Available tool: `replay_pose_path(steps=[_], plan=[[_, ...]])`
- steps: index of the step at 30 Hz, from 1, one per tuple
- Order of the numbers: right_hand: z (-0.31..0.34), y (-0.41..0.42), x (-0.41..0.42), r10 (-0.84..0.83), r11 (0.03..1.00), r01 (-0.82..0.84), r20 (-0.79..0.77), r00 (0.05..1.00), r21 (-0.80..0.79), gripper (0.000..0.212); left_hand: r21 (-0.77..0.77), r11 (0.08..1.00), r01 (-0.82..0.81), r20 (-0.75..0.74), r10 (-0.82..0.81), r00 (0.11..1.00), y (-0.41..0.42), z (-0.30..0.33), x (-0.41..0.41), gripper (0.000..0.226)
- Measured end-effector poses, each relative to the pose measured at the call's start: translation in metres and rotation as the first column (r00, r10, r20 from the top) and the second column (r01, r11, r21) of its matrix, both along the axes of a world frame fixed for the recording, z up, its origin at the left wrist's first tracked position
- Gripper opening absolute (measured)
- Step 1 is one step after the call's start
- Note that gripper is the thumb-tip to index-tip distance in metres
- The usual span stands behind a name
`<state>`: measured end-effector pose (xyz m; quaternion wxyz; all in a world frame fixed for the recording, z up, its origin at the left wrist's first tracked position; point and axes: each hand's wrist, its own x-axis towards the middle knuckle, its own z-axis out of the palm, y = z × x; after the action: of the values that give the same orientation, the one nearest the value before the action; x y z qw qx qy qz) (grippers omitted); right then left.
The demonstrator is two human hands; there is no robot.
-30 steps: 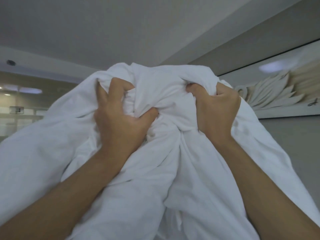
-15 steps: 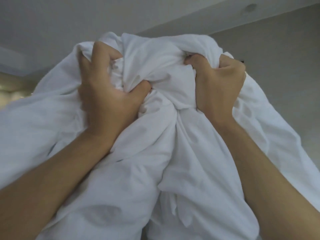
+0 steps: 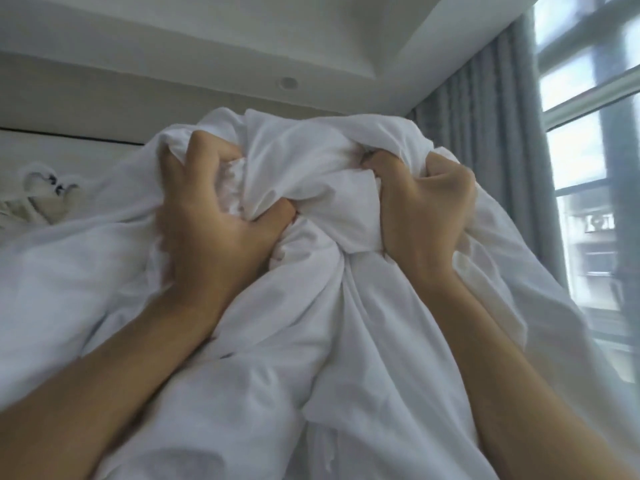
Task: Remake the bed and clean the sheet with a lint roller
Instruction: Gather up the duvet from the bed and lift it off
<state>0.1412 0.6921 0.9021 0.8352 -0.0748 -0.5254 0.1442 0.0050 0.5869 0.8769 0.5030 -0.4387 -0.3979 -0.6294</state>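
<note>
Up in front of the face, the white sheet (image 3: 322,341) is bunched into a thick wad and hangs down from both fists toward the bottom of the view, its length running roughly up and down. Both hands are level, close together and about equally near the wad. The left hand (image 3: 211,230) is clenched on a gathered fold, thumb pressed into the cloth; the right hand (image 3: 424,216) grips the neighbouring fold, fingers curled tight.
</note>
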Motion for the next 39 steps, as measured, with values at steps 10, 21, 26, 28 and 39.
replay_pose_path(steps=[10,21,26,28,39], plan=[[-0.015,0.005,0.186,-0.500,0.866,0.499,-0.006,0.866,-0.032,0.056,-0.029,0.847,0.530,-0.013,-0.531,0.848,0.090,-0.013,0.150,0.052],[-0.117,0.037,0.381,-0.857,0.374,0.879,0.253,0.449,-0.295,0.055,-0.234,0.409,0.882,0.245,-0.853,0.461,0.212,-0.122,0.358,0.044],[-0.226,0.064,0.470,-0.842,0.122,0.874,0.418,0.342,-0.471,0.050,-0.410,0.200,0.890,0.391,-0.843,0.369,0.255,-0.230,0.452,0.050],[-0.276,0.072,0.503,-0.820,0.030,0.839,0.466,0.332,-0.544,0.048,-0.497,0.112,0.861,0.453,-0.813,0.367,0.269,-0.279,0.486,0.051],[-0.528,0.104,0.587,-0.568,-0.282,0.693,0.698,0.436,-0.663,0.036,-0.768,-0.084,0.635,0.552,-0.591,0.589,0.288,-0.527,0.576,0.060]])
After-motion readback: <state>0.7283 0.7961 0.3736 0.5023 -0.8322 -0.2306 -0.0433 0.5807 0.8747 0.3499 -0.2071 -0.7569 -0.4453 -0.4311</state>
